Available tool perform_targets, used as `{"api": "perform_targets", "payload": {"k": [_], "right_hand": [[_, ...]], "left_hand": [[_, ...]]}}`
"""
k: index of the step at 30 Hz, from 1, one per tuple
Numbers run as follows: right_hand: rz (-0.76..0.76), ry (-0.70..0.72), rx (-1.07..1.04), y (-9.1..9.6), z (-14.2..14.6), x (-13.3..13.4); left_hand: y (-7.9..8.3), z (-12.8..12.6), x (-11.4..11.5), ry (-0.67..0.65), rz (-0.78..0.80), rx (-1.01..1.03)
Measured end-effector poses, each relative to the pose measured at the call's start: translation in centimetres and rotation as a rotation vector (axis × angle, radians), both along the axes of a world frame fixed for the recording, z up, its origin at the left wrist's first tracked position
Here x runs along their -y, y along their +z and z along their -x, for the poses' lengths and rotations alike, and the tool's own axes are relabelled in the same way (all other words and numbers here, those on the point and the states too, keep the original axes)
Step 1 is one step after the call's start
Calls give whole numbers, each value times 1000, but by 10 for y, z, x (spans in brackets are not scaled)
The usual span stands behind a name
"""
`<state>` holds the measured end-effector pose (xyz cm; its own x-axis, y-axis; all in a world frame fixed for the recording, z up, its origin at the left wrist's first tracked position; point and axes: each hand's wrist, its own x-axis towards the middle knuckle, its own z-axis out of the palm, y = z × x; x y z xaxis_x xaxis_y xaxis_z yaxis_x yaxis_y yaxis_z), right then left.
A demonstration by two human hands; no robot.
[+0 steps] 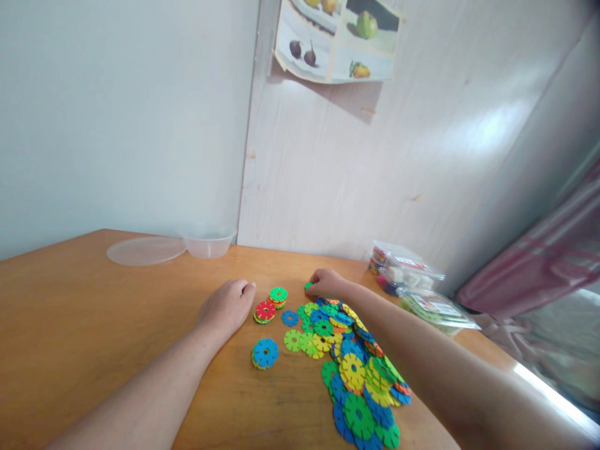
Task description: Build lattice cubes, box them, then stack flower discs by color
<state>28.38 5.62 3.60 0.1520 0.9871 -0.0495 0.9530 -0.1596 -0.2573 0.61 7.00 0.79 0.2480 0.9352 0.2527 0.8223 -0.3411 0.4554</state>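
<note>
My right hand [330, 282] pinches a green notched plastic disc [308, 286] at the far edge of a loose pile of such discs. Curled and resting on the table, my left hand [229, 305] lies left of the small stacks; whatever its fingers may hold is hidden. Beside it are a stack with a red disc [265, 310] on top and another topped by a green disc [278, 294]. Nearer to me stands a stack with a blue disc [265, 354] uppermost. The mixed pile holds yellow discs [352, 371], blue, green and orange ones, partly under my right forearm.
On the wooden table [117, 325], a clear round lid [146, 251] lies against a clear plastic bowl [209, 245] at the back. Clear plastic packs [412, 269] sit at the back right. A wall stands behind, with a fruit poster [335, 59]. A pink curtain [529, 250] hangs right.
</note>
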Motion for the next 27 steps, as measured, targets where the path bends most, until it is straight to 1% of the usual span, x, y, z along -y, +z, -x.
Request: {"api": "perform_targets", "payload": {"k": [5, 9, 15, 20, 24, 27], "right_hand": [[-54, 21, -61, -3, 15, -4], [-61, 52, -119, -2, 25, -4], [-43, 70, -142, 3, 21, 0], [-32, 90, -139, 0, 20, 3], [-69, 111, -120, 3, 24, 8], [-101, 126, -92, 9, 27, 20]], "left_hand": [[-2, 0, -1, 9, 8, -1], [-2, 0, 0, 7, 7, -3], [1, -1, 1, 10, 11, 3], [-1, -1, 0, 6, 1, 6], [-2, -1, -1, 6, -3, -3], [-2, -1, -1, 4, -1, -14]]}}
